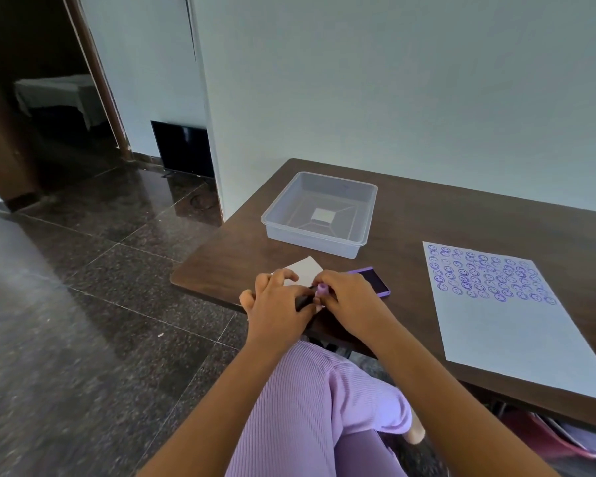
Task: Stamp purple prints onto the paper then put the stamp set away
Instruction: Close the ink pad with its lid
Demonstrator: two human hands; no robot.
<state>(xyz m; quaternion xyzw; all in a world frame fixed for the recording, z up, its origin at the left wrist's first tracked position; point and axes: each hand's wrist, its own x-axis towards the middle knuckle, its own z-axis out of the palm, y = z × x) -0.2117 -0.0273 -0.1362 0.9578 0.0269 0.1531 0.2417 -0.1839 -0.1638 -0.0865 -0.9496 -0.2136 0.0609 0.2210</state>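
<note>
The white sheet of paper point(503, 304) lay flat on the dark brown wooden bench point(461, 222), and rows of purple smiley-face prints point(486, 277) already covered its upper part, so I judged the stamping to be done or nearly so; the lower part of the sheet was bare. What remained, as far as I could tell, was the putting away. To the left of the paper, at the bench's near corner, both my hands worked close together over the stamp set. My right hand point(344, 294) had its fingers curled around the small lilac cylindrical stamp point(322, 289), pinching it near its top. My left hand point(276, 301) lay just beside it, fingers loosely spread at the tips, thumb pressed toward a dark, narrow piece point(303, 302) that I could not identify, mostly hidden under my palms. Just behind my right hand, and still left of the paper, the purple-edged ink pad with its dark face point(375, 282) sat open on the bench. A small white card or lid point(305, 268) showed behind my left hand; which it was I could not tell. Farther back from the paper's left edge stood the clear square plastic tray point(279, 218), holding nothing of the set, which I took to be where everything had yet to go.
</note>
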